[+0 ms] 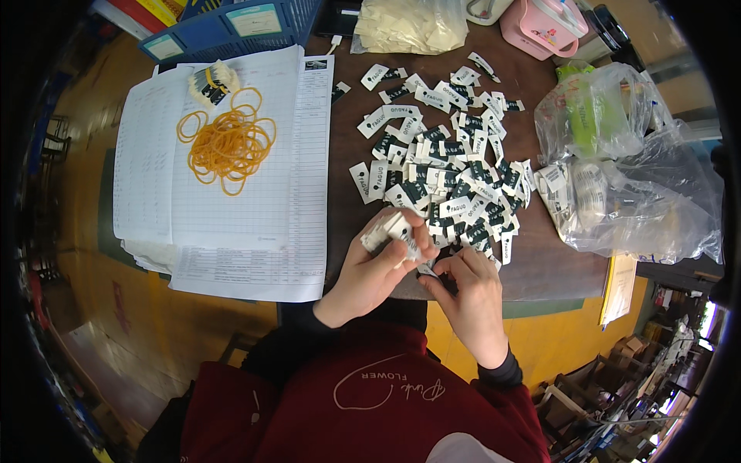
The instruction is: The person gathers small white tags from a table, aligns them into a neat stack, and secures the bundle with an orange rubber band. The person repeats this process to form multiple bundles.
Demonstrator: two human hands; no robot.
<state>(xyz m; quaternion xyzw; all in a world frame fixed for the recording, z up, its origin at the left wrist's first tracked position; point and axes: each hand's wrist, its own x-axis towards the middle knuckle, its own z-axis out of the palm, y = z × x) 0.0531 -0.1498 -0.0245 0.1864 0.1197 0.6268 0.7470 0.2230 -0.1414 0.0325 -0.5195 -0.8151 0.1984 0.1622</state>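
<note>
Closed around a small stack of white labels [397, 228], my left hand [372, 266] is above the near edge of the table. Beside it, my right hand [471, 293] pinches a single label [427, 268] between thumb and fingers, close to the left fingertips. Just beyond both hands spreads a loose pile of black and white labels [455, 166], lying at all angles and overlapping. To the left, a heap of orange rubber bands [230, 147] rests on printed paper sheets [301, 231]. A banded bundle of labels [212, 83] lies behind the rubber bands.
A blue plastic basket [224, 35] stands at the far left. At the back are a clear bag of pale pieces [409, 27] and a pink container [543, 29]. Clear plastic bags [629, 193] crowd the right side. A yellow-edged booklet [619, 287] sits at the right table edge.
</note>
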